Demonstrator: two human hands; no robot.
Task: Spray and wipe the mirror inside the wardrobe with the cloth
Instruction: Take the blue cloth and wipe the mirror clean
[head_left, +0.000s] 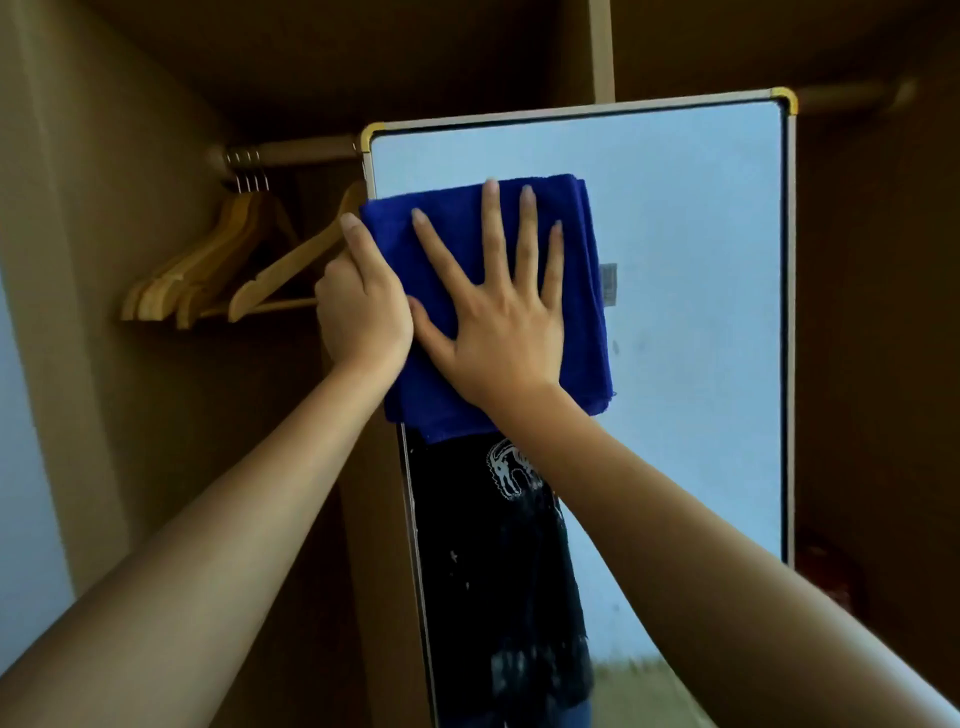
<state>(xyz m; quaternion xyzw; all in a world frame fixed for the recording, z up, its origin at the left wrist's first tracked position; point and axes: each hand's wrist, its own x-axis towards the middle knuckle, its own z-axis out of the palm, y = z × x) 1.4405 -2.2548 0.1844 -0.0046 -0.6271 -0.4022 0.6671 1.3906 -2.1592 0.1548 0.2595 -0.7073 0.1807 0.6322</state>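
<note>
The wiping step is judged to be in hand; no spray bottle is seen. The folded blue cloth (488, 306) is held flat against the upper left part of the mirror (691, 312), which stands inside the wardrobe (130, 156) beside the wooden hangers (223, 265). The right hand (498, 317) is pressed on the cloth with fingers (527, 234) straight and spread. The left hand (363, 306) is curled round the mirror's left edge, thumb on the cloth. Next, strokes across the uncovered glass to the right and below are called for, with pressure kept even.
</note>
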